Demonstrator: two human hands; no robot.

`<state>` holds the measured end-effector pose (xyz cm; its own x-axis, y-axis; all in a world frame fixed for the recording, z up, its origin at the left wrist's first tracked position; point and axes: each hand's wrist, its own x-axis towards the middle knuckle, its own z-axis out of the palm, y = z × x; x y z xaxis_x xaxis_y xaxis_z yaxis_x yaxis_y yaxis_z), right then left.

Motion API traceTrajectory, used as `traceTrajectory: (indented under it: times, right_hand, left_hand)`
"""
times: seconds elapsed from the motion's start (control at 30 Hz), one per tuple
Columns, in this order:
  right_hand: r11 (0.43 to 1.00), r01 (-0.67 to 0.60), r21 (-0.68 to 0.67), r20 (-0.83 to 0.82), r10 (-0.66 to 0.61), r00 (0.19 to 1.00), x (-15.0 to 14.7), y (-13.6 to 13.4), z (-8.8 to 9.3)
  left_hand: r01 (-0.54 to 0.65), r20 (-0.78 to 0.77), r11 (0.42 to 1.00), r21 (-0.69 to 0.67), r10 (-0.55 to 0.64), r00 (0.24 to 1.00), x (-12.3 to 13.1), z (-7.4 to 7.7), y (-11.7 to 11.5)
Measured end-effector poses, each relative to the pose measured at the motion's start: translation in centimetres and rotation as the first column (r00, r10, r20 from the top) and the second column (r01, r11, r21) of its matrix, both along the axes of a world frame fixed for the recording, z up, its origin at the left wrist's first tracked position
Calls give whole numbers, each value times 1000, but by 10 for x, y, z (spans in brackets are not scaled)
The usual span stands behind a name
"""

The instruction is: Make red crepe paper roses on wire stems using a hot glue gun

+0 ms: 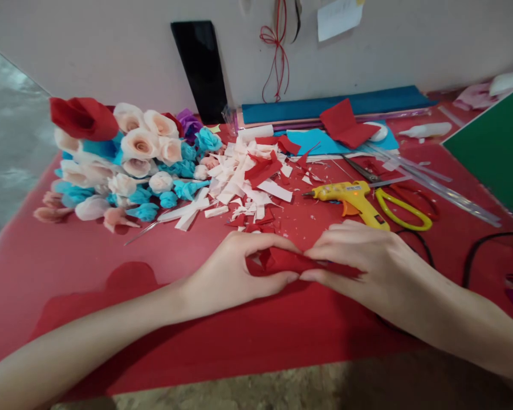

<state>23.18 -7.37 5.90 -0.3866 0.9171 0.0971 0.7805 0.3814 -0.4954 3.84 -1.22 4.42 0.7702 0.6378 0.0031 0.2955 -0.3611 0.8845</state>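
A small piece of red crepe paper (284, 261) lies between both hands just above the red table (111, 250). My left hand (235, 270) pinches its left end, thumb and fingers closed on the paper. My right hand (359, 259) pinches the right end, fingertips meeting those of the left hand. Both wrists rest near the table's front half.
A heap of paper flowers (128, 162) in cream, blue and red lies at the back left. White and red paper scraps (248, 179) are piled mid-table. A yellow glue gun (353, 199), yellow-handled scissors (399, 208), black cable (479, 247), blue paper sheets (325, 105) and a green board (496, 145) fill the right.
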Motion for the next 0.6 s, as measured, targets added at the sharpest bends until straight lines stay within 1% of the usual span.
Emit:
traceTrajectory:
  times: [0.17, 0.33, 0.5, 0.6]
  right_hand:
    - [1000, -17, 20, -9, 17, 1000, -2, 0, 0]
    - [999, -1, 37, 7, 1, 1000, -1, 0, -2]
    - [999, 14, -35, 54, -12, 998, 1, 3, -6]
    - [997, 37, -63, 53, -33, 998, 3, 8, -5]
  left_hand:
    - [-13, 13, 998, -54, 14, 1000, 2, -1, 0]
    - [-73, -2, 991, -111, 73, 997, 3, -6, -1]
    - [-105, -10, 987, -121, 105, 994, 5, -14, -1]
    - [-136, 10, 976, -173, 140, 990, 5, -22, -1]
